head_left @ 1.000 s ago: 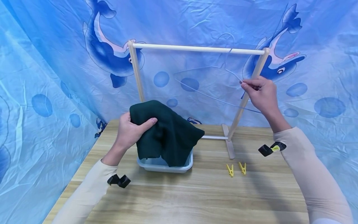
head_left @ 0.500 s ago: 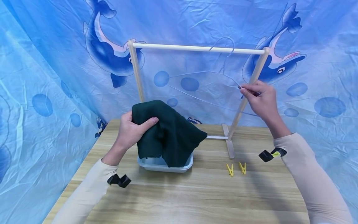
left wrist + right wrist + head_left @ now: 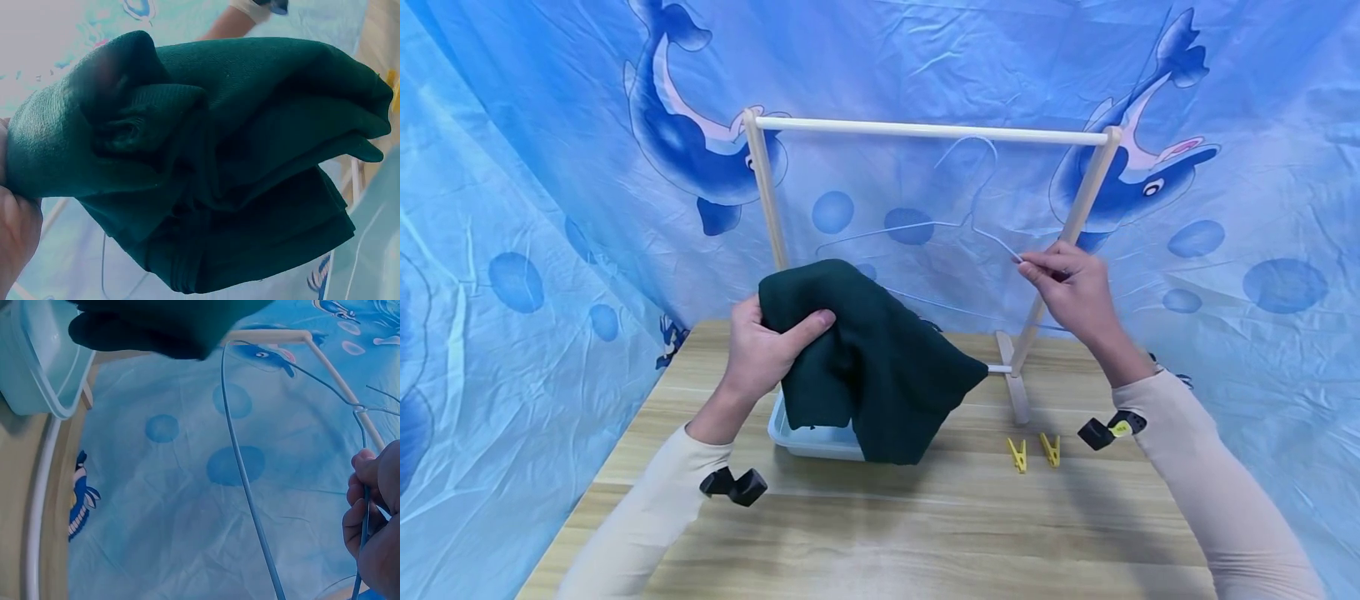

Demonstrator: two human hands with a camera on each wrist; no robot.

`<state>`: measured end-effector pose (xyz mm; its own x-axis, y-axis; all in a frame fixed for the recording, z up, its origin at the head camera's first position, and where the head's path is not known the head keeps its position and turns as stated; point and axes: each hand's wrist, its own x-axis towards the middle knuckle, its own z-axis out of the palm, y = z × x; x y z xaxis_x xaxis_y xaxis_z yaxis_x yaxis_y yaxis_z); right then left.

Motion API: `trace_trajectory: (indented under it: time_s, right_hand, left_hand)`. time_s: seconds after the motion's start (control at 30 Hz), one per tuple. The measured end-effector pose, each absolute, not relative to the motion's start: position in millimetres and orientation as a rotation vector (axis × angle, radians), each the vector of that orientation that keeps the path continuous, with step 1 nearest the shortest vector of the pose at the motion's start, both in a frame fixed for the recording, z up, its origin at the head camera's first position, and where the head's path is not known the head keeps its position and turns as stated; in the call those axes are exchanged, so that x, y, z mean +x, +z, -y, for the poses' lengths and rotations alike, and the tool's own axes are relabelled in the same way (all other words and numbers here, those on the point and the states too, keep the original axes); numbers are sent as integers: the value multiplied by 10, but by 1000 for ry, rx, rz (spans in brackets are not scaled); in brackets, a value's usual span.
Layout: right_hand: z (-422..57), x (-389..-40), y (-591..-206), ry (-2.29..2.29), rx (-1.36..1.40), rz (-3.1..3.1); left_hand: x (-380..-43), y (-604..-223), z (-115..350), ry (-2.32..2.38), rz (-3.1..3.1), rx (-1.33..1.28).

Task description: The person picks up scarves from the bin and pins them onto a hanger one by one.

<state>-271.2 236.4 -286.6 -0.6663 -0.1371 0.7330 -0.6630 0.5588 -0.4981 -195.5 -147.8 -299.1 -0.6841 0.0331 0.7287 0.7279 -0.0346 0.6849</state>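
My left hand (image 3: 767, 346) grips a dark green cloth (image 3: 895, 375) near its upper left, thumb over the front. The cloth hangs in folds in front of and over a pale blue plastic basin (image 3: 820, 442), hiding much of it. In the left wrist view the cloth (image 3: 250, 125) fills most of the picture. My right hand (image 3: 1071, 287) pinches a thin light-blue wire clothes hanger (image 3: 932, 223) by its right shoulder. The hanger's hook stands upright near the rack's top bar. In the right wrist view the fingers of the right hand (image 3: 375, 512) curl round the wire.
A wooden drying rack (image 3: 880, 127) with a white top bar stands at the back of the wooden table (image 3: 925, 533). Two yellow clothespins (image 3: 1033, 454) lie at right, in front of the rack's foot. A blue dolphin-print curtain (image 3: 880, 50) surrounds the table.
The hanger has come down and to the left with my right hand, its hook dropping from above the top bar to about bar height. My left hand and the cloth have shifted slightly right.
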Motion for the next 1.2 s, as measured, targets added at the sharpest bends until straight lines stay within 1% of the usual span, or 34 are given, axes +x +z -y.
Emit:
trace_trajectory:
  time_s: [0.37,0.63,0.93,1.2]
  right_hand:
    - [-2268,-2734,-3067,1086,717,2173]
    - [-2161,-2708,-3218,1150,779,2146]
    - [-1983,-2435,-3102,1167,849,2146]
    - [-1955,-2377,-3114,1240,896,2228]
  left_hand:
    - [-1976,-2906,1270,-1812,1655,-847]
    - [-2020,-2883,1150,-1832,1598,-831]
    - [-2069,-2818,1099,-1837,1503,-857]
    - [-2125,-2738,1040,-1832,1446,-890]
